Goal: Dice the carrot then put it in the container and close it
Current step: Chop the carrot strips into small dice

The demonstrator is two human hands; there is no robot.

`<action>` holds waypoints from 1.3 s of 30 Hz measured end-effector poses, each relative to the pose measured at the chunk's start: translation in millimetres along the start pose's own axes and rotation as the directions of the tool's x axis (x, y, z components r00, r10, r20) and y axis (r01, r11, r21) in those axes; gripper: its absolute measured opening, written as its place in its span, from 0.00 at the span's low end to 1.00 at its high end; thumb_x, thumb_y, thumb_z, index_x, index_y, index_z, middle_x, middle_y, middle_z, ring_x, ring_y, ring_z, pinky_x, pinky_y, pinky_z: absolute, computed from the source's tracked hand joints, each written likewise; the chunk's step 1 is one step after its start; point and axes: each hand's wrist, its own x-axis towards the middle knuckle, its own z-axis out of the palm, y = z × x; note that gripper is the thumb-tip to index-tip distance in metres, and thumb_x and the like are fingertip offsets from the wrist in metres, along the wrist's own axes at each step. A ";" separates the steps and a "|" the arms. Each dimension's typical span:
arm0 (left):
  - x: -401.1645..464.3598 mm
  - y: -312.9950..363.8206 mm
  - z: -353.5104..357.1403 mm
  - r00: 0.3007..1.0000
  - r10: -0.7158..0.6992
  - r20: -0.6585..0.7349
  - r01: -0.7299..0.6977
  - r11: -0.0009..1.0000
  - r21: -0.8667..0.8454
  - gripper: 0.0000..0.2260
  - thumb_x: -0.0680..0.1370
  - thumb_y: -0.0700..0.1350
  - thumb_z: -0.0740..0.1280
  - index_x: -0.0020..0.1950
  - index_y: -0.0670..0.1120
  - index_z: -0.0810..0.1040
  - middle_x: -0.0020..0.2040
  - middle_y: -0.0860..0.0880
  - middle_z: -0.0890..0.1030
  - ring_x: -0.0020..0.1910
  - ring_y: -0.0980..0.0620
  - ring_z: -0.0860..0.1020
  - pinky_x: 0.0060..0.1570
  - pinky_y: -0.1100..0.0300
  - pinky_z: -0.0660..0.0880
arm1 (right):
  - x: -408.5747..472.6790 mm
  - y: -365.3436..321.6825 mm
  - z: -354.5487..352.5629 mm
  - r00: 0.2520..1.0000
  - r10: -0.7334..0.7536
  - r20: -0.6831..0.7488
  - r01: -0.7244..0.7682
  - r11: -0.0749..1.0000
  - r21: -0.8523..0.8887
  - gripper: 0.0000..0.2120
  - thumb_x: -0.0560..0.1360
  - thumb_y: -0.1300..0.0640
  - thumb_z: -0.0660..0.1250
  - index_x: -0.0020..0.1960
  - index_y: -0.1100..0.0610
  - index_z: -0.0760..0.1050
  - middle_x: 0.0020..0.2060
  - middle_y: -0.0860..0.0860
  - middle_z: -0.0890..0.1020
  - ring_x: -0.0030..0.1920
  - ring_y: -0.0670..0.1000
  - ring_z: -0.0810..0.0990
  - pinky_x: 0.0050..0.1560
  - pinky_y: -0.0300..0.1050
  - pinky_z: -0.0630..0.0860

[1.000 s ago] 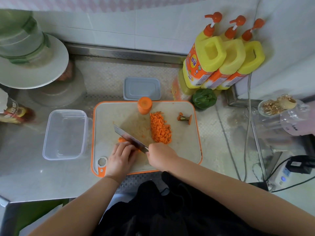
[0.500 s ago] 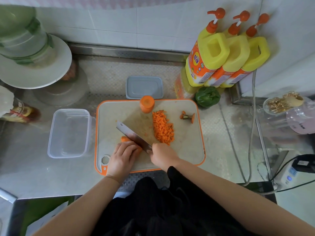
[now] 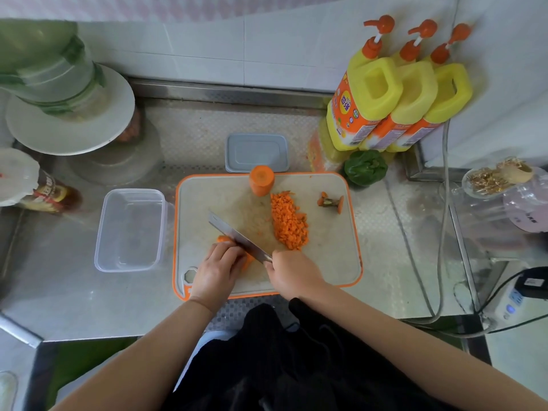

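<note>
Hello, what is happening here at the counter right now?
A person is dicing carrot on the cutting board. The right hand grips the knife, and the left hand holds a carrot piece under the blade. A pile of diced carrot lies on the board. The clear container beside it holds no carrot yet.

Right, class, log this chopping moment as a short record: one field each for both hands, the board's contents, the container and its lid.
left hand: fingers curled, holding down an orange carrot piece on the orange-rimmed white cutting board
right hand: grips the steel cleaver, blade across that piece
board contents: pile of diced carrot, upright carrot chunk, trimmed carrot top
clear plastic container: left of the board, holds no carrot
grey rectangular lid: lies behind the board, off the container
</note>
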 end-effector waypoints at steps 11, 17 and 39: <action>-9.4 -3.8 12.2 0.996 -0.093 -0.002 0.093 0.996 -0.013 0.12 0.79 0.48 0.62 0.51 0.42 0.81 0.51 0.46 0.79 0.51 0.45 0.74 0.52 0.55 0.72 | 19.3 -17.1 -8.8 0.993 0.074 0.086 -0.064 0.992 -0.111 0.08 0.80 0.62 0.59 0.52 0.61 0.76 0.33 0.52 0.71 0.38 0.56 0.74 0.35 0.45 0.68; -9.5 -2.3 12.6 0.997 -0.075 -0.034 0.075 0.997 -0.014 0.12 0.80 0.48 0.63 0.50 0.41 0.81 0.51 0.45 0.79 0.51 0.47 0.73 0.52 0.57 0.72 | 20.9 -18.7 5.6 0.995 0.079 0.054 -0.072 0.991 -0.116 0.08 0.79 0.63 0.58 0.52 0.60 0.76 0.44 0.56 0.79 0.46 0.58 0.80 0.37 0.46 0.69; -3.3 4.3 2.9 0.984 -0.179 0.021 0.180 0.982 -0.053 0.14 0.78 0.49 0.60 0.47 0.40 0.81 0.49 0.46 0.78 0.50 0.48 0.73 0.50 0.60 0.70 | -1.0 -6.4 3.6 0.999 0.041 -0.021 -0.041 0.999 -0.004 0.15 0.82 0.50 0.55 0.53 0.60 0.74 0.45 0.57 0.79 0.46 0.59 0.79 0.41 0.48 0.73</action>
